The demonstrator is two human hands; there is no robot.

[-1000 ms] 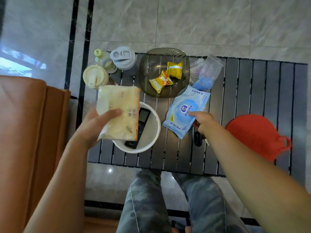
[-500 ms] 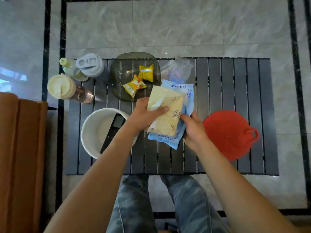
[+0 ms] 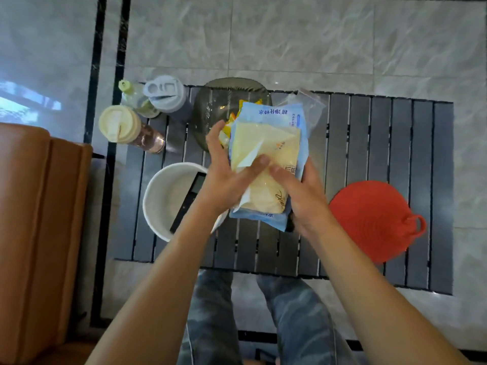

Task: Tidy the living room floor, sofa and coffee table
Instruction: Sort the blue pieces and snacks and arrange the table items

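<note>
Above the dark slatted coffee table [image 3: 369, 159] I hold two packs stacked together. A cream-yellow tissue pack [image 3: 266, 159] lies on top of a light blue wet-wipes pack [image 3: 274, 113]. My left hand [image 3: 224, 177] grips the stack from the left, thumb across the tissue pack. My right hand [image 3: 300, 198] holds it from the lower right, thumb on top. Yellow snack packets [image 3: 229, 127] peek out from behind the stack, inside a smoky glass bowl [image 3: 210, 111].
A white bowl [image 3: 160, 201] holding a black remote [image 3: 188, 201] sits at the table's left. Three bottles or cups [image 3: 118, 125] stand at the back left corner. A red silicone mat [image 3: 374, 219] lies at right, a clear plastic bag [image 3: 311, 106] at back. Brown sofa [image 3: 34, 233] on the left.
My left hand brought the tissue pack from over the white bowl onto the wet-wipes pack. My right hand lifted the wipes off the table, and both hands now hold the stack raised.
</note>
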